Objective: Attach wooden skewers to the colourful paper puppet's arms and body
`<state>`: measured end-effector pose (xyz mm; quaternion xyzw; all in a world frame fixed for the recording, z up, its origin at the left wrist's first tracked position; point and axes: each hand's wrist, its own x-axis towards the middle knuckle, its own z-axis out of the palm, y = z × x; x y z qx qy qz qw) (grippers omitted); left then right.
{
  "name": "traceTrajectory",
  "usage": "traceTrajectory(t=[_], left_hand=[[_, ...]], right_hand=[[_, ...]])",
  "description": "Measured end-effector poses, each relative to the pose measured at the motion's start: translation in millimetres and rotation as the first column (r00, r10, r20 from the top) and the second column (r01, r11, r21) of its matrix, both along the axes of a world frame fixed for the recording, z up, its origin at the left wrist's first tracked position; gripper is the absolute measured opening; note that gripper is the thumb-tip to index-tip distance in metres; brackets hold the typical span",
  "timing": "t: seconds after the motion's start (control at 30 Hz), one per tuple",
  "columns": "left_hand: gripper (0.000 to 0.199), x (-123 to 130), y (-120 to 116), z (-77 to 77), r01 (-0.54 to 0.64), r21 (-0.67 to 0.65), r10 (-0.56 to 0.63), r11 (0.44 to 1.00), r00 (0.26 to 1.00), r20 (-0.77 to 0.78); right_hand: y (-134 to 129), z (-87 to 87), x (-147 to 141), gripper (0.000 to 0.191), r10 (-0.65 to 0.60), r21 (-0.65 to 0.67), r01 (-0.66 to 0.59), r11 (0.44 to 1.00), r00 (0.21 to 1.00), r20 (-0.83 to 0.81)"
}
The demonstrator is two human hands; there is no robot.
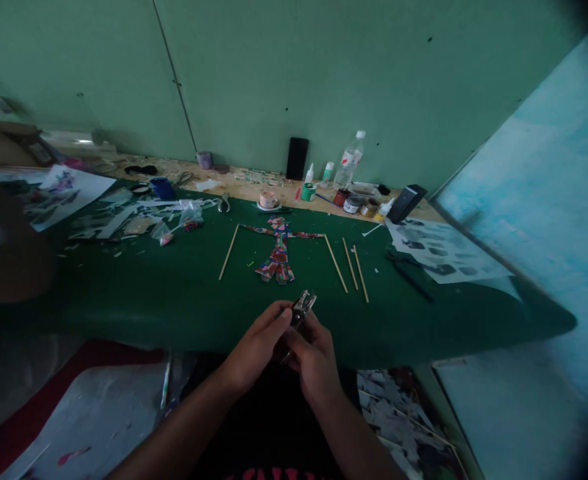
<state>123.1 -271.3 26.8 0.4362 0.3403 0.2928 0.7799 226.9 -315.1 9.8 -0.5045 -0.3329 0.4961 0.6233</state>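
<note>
Close to my body, at the table's near edge, both hands are around a small metal hole punch with its jaws pointing away from me. My left hand grips its side, thumb on top. My right hand wraps its lower part, so most of the handles are hidden. Beyond the hands lies a flat paper puppet figure patterned in red, blue and white, arms stretched sideways. A thin wooden stick meets its left-side arm end, and another stick meets the right-side one.
Two loose sticks lie right of the figure. Black pliers-like tool and printed sheets are farther right. Paint jars, a water bottle and a phone line the back. Paper scraps and another person's arm are at left.
</note>
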Motion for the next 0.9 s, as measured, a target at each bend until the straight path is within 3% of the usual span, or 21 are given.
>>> traceTrajectory(t=[0.2, 0.47, 0.63, 0.77, 0.9], left_hand=[[0.032, -7, 8, -2.3, 0.101, 0.330, -0.031, 0.939, 0.977, -0.210], [0.023, -10, 10, 2.8, 0.167, 0.485, 0.044, 0.859, 0.918, -0.394], [0.019, -13, 8, 17.6, 0.058, 0.572, 0.186, 0.818, 0.914, -0.359], [0.019, -18, 4, 32.8, 0.018, 0.600, 0.210, 0.800, 0.928, -0.308], [0.025, -20, 2, 41.1, -0.010, 0.475, 0.110, 0.880, 0.977, -0.183]], right_hand=[[5, -10.9, 9, 0.021, -0.106, -0.071, 0.102, 0.992, 0.993, -0.055], [3, -15.9, 9, 0.023, -0.149, -0.003, 0.150, 0.989, 0.986, 0.076], [1, 2.4, 16, 0.018, -0.043, 0.082, 0.025, 0.996, 0.972, 0.232], [-2, 18.2, 18, 0.015, 0.021, 0.097, -0.044, 0.994, 0.974, 0.226], [-6, 26.4, 16, 0.014, 0.036, 0.101, -0.058, 0.993, 0.978, 0.205]])
